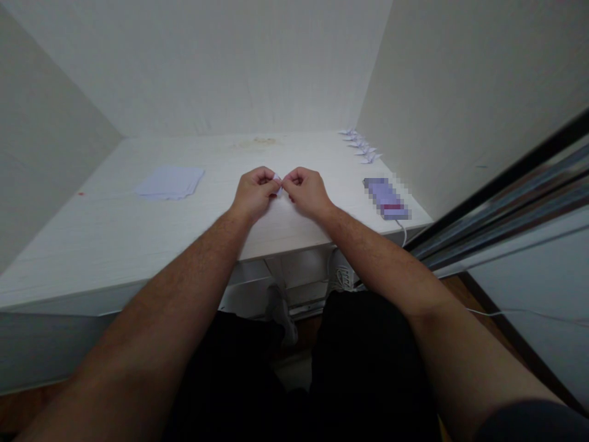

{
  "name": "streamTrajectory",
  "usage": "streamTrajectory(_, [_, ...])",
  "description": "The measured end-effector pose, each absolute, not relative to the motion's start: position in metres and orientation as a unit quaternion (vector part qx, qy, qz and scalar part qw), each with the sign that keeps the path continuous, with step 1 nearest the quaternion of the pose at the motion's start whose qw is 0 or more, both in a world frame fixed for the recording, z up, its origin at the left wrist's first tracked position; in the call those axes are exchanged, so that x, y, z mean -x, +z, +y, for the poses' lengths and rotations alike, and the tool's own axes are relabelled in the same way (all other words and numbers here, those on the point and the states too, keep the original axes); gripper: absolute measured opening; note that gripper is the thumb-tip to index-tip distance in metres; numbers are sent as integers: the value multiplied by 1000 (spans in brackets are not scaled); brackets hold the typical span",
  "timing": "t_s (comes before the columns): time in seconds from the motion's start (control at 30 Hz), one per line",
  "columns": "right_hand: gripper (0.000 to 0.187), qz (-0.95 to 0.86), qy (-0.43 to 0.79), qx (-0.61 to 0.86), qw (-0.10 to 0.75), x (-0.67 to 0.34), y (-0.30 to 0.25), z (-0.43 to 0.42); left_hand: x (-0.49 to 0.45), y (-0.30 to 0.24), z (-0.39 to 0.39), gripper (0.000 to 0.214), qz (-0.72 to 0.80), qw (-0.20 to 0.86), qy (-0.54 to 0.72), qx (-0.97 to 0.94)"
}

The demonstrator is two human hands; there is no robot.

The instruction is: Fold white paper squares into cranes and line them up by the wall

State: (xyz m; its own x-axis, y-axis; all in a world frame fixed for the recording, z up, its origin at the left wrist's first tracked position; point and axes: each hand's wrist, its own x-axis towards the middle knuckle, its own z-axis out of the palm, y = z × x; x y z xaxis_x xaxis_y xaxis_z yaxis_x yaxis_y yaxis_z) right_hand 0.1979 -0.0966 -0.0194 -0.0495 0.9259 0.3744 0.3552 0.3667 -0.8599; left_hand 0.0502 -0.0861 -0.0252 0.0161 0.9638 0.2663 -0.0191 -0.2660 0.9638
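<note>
Both of my hands meet over the middle of the white desk (92, 245). My left hand (254, 191) and my right hand (305, 190) are closed, pinching a small folded piece of pale lilac paper (277, 179) between their fingertips. Most of the paper is hidden by my fingers. A stack of pale lilac paper sheets (170, 182) lies flat on the desk to the left of my hands.
Several small folded paper figures (359, 146) stand in a row at the desk's far right, by the wall. A blurred-out phone (385, 197) with a white cable lies near the right edge. Walls close the desk in on three sides.
</note>
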Motion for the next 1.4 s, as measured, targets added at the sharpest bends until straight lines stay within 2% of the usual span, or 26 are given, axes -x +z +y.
streamTrajectory(0.67, [18, -671, 282, 480, 489, -198, -24, -98, -51, -23, -88, 14, 415, 434, 569, -562])
streamTrajectory(1.4, [27, -655, 339, 469, 487, -199, -27, -97, -46, -32, -82, 10, 419, 440, 537, -585])
